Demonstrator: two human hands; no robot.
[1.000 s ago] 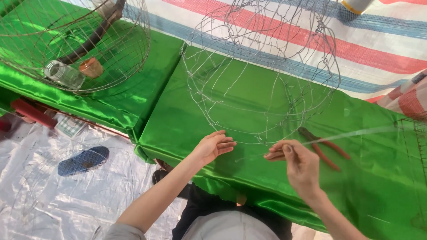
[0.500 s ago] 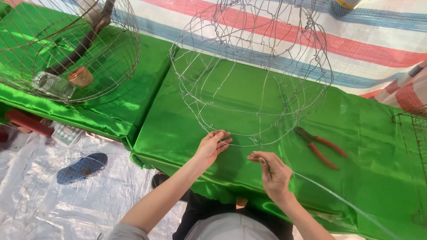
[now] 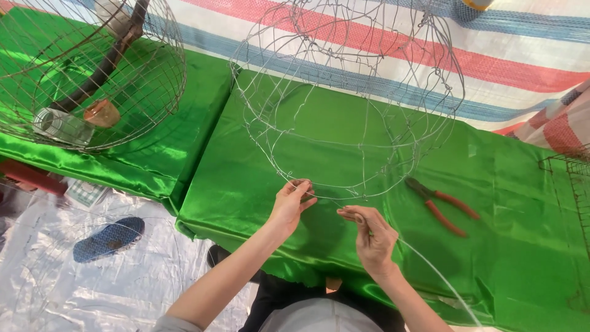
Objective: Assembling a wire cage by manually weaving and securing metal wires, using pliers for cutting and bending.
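A half-built wire cage frame (image 3: 350, 104) stands on a table covered in shiny green cloth (image 3: 258, 178). My left hand (image 3: 292, 203) pinches the frame's lower rim at its near edge. My right hand (image 3: 372, 237) is closed on a long loose wire (image 3: 430, 264) that runs from the rim past my wrist toward the lower right. Red-handled pliers (image 3: 442, 198) lie on the cloth just right of my right hand, untouched.
A finished round wire cage (image 3: 86, 74) with a wooden perch and small cups stands on the green cloth at the left. A striped tarp (image 3: 504, 67) hangs behind. A blue sandal (image 3: 107, 238) lies on the plastic-sheeted floor. Another wire piece (image 3: 568, 184) shows at the right edge.
My right hand has left the pliers on the cloth and moved left toward the rim, now gripping the loose wire. My left hand stays on the frame's rim.
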